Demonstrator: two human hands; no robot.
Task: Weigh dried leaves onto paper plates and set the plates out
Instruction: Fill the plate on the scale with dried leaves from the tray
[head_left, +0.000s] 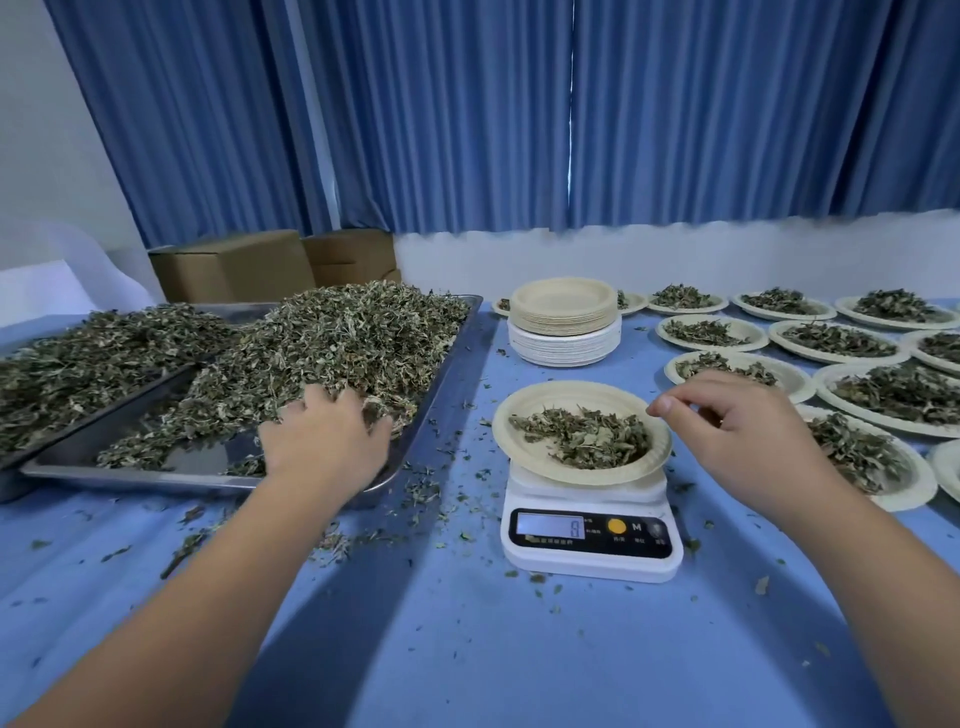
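Note:
A paper plate (522, 410) with a small heap of dried leaves (584, 436) sits on a white digital scale (589, 543) in the middle of the blue table. To its left, a metal tray (434, 379) holds a big pile of dried leaves (337, 338). My left hand (324, 436) is down in the near edge of that pile, its fingers curled into the leaves. My right hand (748, 431) hovers at the plate's right rim with loosely bent fingers, and I see nothing in it.
A stack of unused paper plates (563, 322) stands behind the scale. Several filled plates (836, 340) cover the table's right side. A second tray of leaves (78, 364) lies far left, cardboard boxes (234, 265) behind it. Leaf crumbs litter the cloth.

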